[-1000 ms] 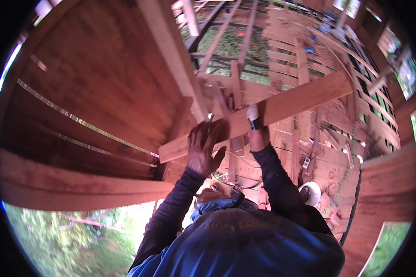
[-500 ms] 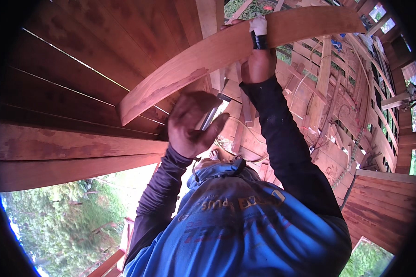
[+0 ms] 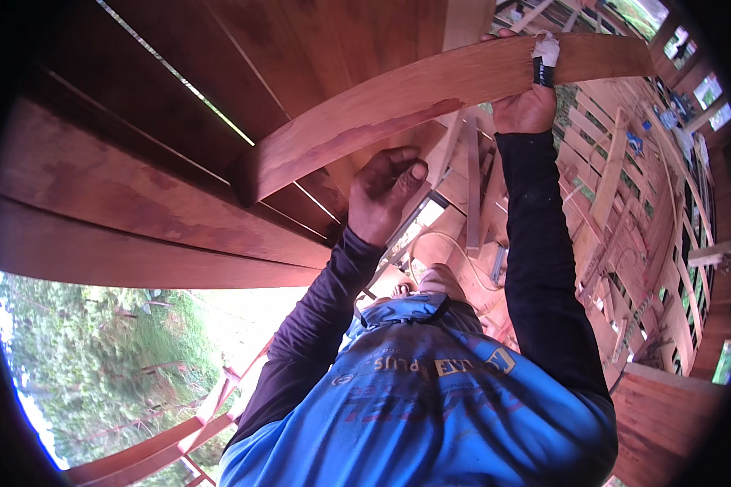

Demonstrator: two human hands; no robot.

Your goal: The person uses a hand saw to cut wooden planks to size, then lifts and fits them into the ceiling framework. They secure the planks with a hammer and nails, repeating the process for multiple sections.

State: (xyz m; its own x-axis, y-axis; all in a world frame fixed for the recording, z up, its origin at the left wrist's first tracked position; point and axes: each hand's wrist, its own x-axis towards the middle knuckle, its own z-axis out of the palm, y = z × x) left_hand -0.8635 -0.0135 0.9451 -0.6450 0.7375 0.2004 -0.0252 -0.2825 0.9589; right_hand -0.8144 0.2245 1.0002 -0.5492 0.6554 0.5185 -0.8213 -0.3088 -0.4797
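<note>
A long reddish-brown wooden board (image 3: 398, 96), bowed by the lens, spans the upper part of the view. My right hand (image 3: 526, 109) grips it toward its right end, the thumb across the near face and other fingertips over the far edge. White wrapping and black tape cover that thumb. Below the board's left half is my left hand (image 3: 384, 195), apart from it, its fingers curled in and the thumb bent beside them. Whatever the left fingers may hold is hidden. The board's left end lies against the dark plank wall (image 3: 170, 105).
A horizontal timber (image 3: 154, 231) runs along the left, with greenery (image 3: 97, 349) below it. Loose planks and slats (image 3: 617, 203) spread over the framework at right. A hose or cable (image 3: 455, 239) curves near my legs. Low boarding (image 3: 674, 414) stands at lower right.
The board and my right hand have shifted right and slightly down in view. My left hand has moved right and upward, its fingers now curled where they were spread and blurred.
</note>
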